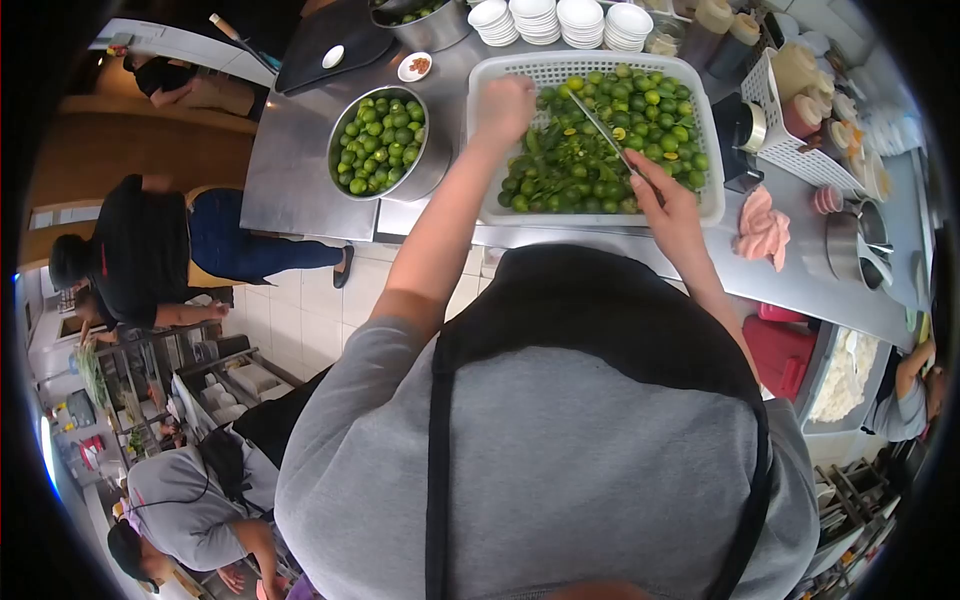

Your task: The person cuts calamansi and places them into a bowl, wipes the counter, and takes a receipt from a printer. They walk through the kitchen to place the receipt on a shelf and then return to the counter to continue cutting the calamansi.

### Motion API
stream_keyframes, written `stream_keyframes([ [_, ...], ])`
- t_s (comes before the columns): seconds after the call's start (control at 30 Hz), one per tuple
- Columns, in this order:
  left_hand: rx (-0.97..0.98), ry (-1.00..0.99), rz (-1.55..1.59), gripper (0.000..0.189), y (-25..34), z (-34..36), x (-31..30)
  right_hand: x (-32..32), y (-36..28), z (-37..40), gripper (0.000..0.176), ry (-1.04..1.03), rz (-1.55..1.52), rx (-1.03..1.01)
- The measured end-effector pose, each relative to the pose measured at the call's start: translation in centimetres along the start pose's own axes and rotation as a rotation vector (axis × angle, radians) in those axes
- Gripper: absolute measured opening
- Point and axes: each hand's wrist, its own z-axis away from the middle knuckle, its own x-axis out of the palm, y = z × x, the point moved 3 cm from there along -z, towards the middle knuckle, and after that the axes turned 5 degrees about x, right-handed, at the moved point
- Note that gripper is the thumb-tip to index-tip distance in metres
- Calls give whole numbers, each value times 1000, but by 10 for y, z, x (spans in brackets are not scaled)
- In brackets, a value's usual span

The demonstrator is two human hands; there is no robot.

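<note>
A wide white plastic basket (712, 150) holds many small green limes (660, 105), with green leafy stems and a few cut yellowish pieces among them. My right hand (668, 205) is closed around the handle of a knife (603, 128). Its blade slants up and left across the limes. Over the basket's left rim is my left hand (507, 107), smeared by motion, so its fingers and anything in them cannot be made out. Left of the basket stands a round metal pot (425, 165) filled with whole limes (378, 145).
White bowls (540, 22) are stacked behind the basket. A pink cloth (763, 228) and a bottle crate (800, 140) are to the right. A small dish (414, 67) and a dark tray (335, 40) lie at back left. Other people (140, 250) stand at left.
</note>
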Motion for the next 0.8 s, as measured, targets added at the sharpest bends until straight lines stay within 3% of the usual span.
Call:
stream_keyframes([
  [0.07,8,-205,-287,21,0,-12,33,1,-1,-1,31,51,-43,-142],
  [0.2,104,-224,-374,24,-6,-18,57,-4,0,6,31,67,11,-118],
  [0.3,85,-66,-153,28,1,-10,28,-8,6,7,31,98,-56,-106],
  [0.37,-357,-71,673,29,5,1,5,-11,8,5,31,77,-72,-56],
  [0.4,-356,-75,673,29,10,8,-8,-11,8,4,31,80,-74,-53],
  [0.47,-463,-22,1335,28,18,26,-24,-10,6,2,31,49,-108,-9],
  [0.57,-429,47,1553,33,24,42,-32,-1,-6,-2,32,-15,-180,-46],
  [0.8,-416,132,1530,29,53,54,-42,20,-26,-4,32,-72,-217,-221],
])
